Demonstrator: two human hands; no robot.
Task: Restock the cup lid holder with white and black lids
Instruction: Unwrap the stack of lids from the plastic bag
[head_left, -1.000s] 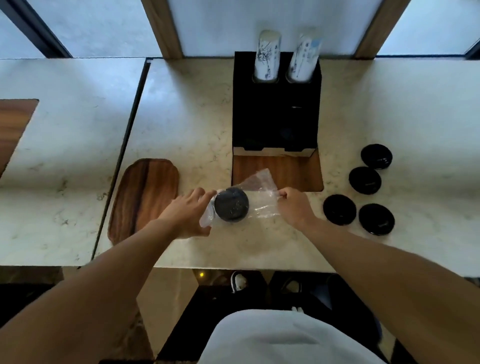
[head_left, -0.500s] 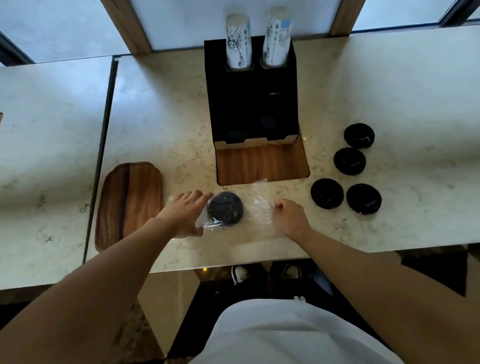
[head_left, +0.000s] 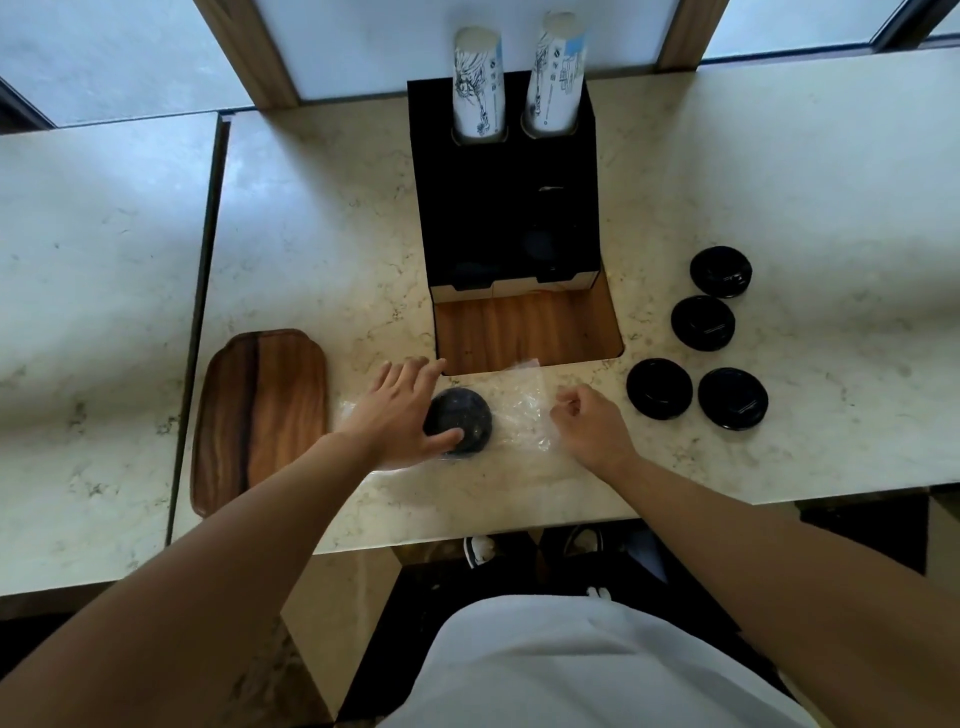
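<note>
A stack of black lids (head_left: 465, 422) lies on its side in a clear plastic bag (head_left: 522, 410) on the marble counter, just in front of the black lid holder (head_left: 501, 208). My left hand (head_left: 397, 413) rests against the stack's left end, thumb on its front and fingers spread over the top. My right hand (head_left: 592, 427) is curled at the bag's loose right end, pinching the plastic. Several loose black lids (head_left: 658, 396) lie on the counter to the right. I see no white lids.
Two stacks of printed paper cups (head_left: 478, 85) stand in the holder's back slots. A wooden inset (head_left: 524, 332) sits in front of the holder. A wooden tray (head_left: 260, 415) lies at the left. The counter's front edge (head_left: 519, 525) is near my arms.
The bagged stack has come down from slightly lifted to lying on the counter. My left hand has slid further over it, and my right hand has drawn the bag's end rightward.
</note>
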